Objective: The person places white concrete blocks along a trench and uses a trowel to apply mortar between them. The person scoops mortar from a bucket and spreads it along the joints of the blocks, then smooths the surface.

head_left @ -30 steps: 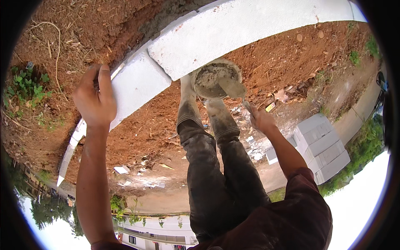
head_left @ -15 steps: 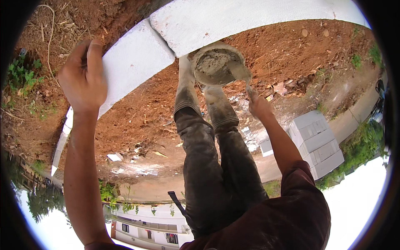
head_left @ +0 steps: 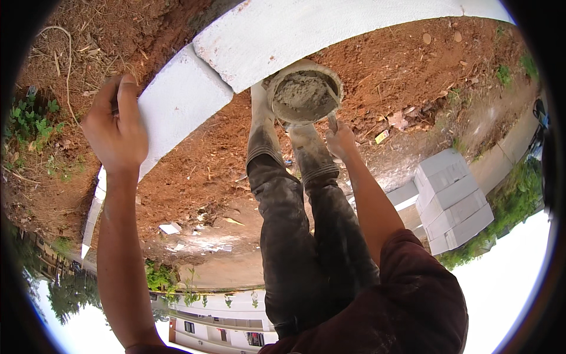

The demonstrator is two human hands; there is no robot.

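My right hand (head_left: 342,142) clamped on trowel (head_left: 332,121) dipped into mortar bucket (head_left: 306,65); left hand (head_left: 118,130) at white block (head_left: 183,97), grip unclear.

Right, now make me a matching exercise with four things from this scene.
Things:
1. Bucket
2. Trowel
3. Left hand
4. Stacked blocks

Places or states:
A. At the picture's left, beside a white block
B. Held in the right hand
C. Right of the right forearm
D. Containing grey mix

Pairs: 1-D, 2-B, 3-A, 4-C
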